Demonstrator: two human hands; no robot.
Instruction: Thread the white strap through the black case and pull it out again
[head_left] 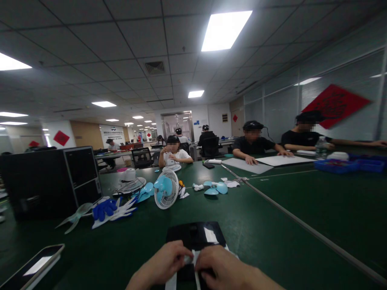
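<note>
My left hand (165,262) is closed, thumb and fingertips pinched at a narrow white strip (194,257). Close beside it, my right hand (222,266) has its fingers bent and pressed together on the same strip. What the strip is made of cannot be made out. Under and beyond both hands lies a glossy black flat object (189,235) with rounded corners, a small dark square on it and a bright light reflection. More white material (171,282) shows below my left hand. My fingers hide part of the black object.
Left lie a phone (36,264), blue-and-white gloves (113,211) and a black computer case (45,181). Ahead are a small fan (167,189) and loose blue fan blades (216,187). A metal strip (281,209) crosses the green table (266,249). Several people sit beyond, one handling white sheets (284,160).
</note>
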